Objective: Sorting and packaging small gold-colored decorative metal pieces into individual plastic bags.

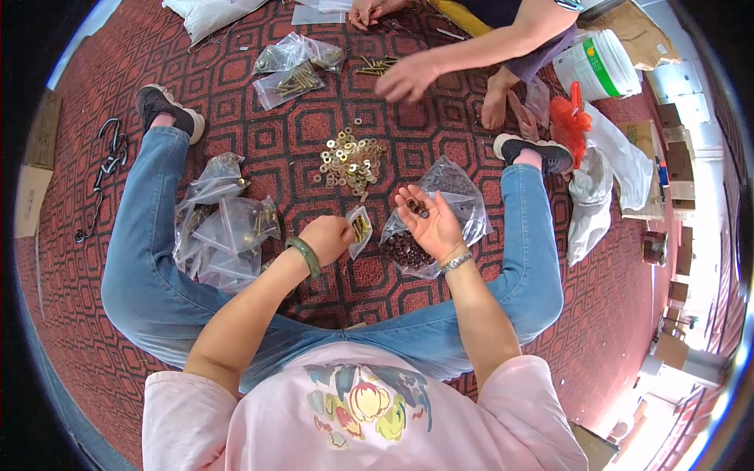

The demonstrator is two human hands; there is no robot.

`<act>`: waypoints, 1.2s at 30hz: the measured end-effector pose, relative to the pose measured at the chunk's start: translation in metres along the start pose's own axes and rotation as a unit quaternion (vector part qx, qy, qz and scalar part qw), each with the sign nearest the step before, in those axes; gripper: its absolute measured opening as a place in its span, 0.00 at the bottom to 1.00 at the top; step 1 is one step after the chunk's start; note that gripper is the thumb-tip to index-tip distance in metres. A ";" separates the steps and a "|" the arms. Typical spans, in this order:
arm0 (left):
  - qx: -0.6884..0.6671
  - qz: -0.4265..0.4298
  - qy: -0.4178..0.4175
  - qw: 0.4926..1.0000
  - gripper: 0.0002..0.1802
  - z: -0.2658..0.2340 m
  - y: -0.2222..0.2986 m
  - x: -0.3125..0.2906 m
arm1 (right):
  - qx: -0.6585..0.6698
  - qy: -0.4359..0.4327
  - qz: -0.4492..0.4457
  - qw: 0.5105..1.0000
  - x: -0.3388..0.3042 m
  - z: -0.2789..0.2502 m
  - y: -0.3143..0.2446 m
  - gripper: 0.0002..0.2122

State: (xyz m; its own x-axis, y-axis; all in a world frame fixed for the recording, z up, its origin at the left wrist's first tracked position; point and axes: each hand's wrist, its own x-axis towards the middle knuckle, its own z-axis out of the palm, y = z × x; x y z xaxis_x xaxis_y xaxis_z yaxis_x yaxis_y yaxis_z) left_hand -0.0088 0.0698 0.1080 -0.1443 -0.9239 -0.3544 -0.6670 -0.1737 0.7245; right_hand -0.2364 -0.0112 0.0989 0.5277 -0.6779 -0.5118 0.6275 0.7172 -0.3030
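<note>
Pinched in the fingers of my left hand (pixel 325 239) is a small clear zip bag (pixel 359 233) with brass-coloured screws inside. My right hand (pixel 437 229) is turned palm up, fingers loosely curled, and a few small dark brown pieces (pixel 419 209) rest in it. Below and beside that hand lies a larger open clear bag (pixel 459 191) holding many dark brown pieces (pixel 404 250). A loose heap of brass and pale washers (pixel 349 162) lies on the carpet beyond my hands. Several filled clear zip bags (pixel 228 229) are piled by my left thigh.
Opposite me, a co-worker's blurred hand (pixel 408 77) is over the carpet near loose screws (pixel 375 66); their other hand (pixel 369 12) is farther back. Bags of screws (pixel 294 81) lie far left. A white bucket (pixel 601 67), red plastic bag (pixel 569 119) and white sacks (pixel 591 212) stand right.
</note>
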 end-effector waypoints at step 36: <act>0.027 -0.025 -0.059 0.998 0.18 0.005 0.003 -0.004 | -0.511 0.065 0.110 0.850 0.041 -0.003 -0.035 0.10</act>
State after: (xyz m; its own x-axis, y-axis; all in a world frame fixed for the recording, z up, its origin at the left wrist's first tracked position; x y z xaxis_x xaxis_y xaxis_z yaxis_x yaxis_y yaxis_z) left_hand -0.0135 0.0742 0.1087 -0.1929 -0.8672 -0.4591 -0.7132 -0.1974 0.6726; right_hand -0.2386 -0.0636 0.0866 0.4577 -0.5339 -0.7110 -0.3377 0.6353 -0.6945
